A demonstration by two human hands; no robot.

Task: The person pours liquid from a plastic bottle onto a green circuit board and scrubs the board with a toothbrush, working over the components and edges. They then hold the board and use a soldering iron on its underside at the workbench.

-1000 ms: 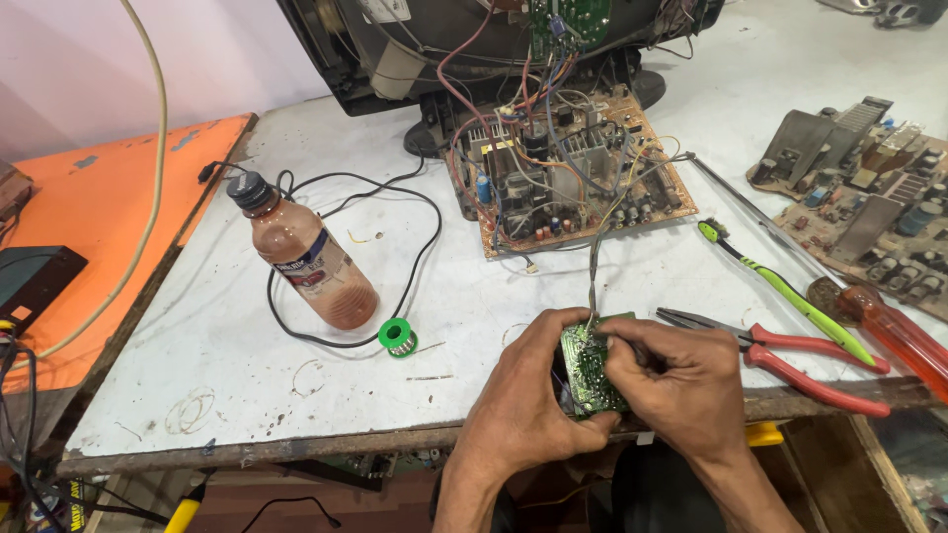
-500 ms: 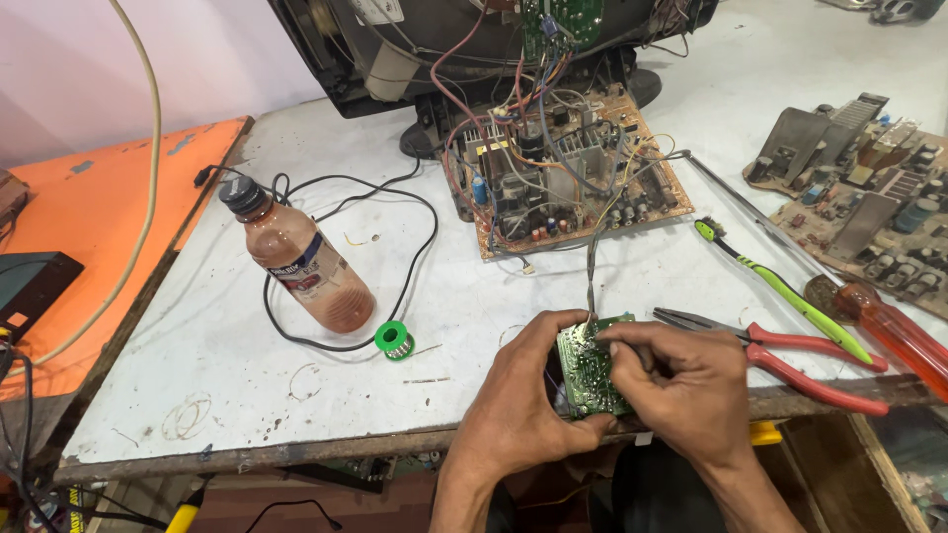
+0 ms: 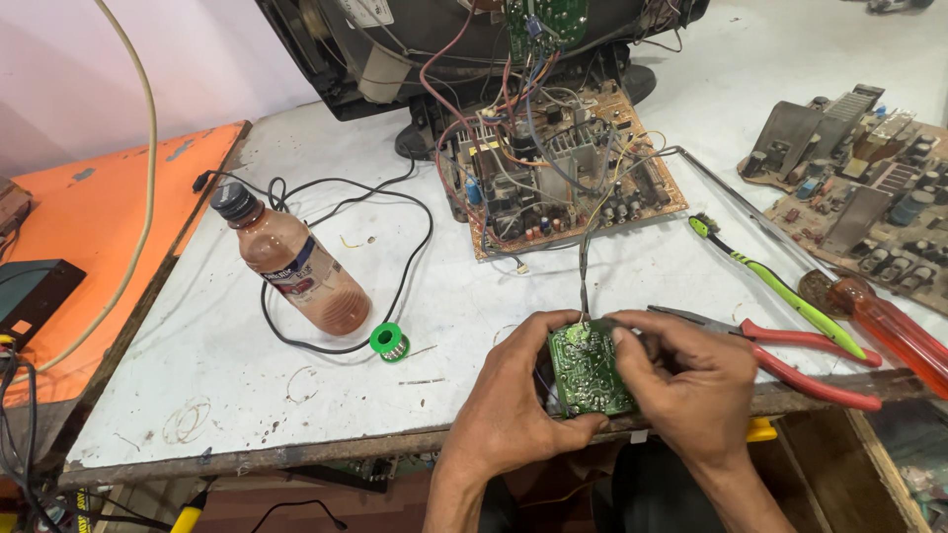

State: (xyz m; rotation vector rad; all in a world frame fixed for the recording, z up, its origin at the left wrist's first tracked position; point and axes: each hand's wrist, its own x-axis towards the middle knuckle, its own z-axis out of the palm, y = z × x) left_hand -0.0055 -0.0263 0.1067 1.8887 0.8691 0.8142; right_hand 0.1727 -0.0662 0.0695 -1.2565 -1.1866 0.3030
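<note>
Scuffed white table; both hands grip flat green circuit board.

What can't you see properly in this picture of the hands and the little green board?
- Small green circuit board: head view, its edges covered by the left hand and right hand.
- Television shell: cut off by the top edge.
- Red-handled screwdriver: runs off the right edge.
- Board parts: too small to tell apart.
</note>
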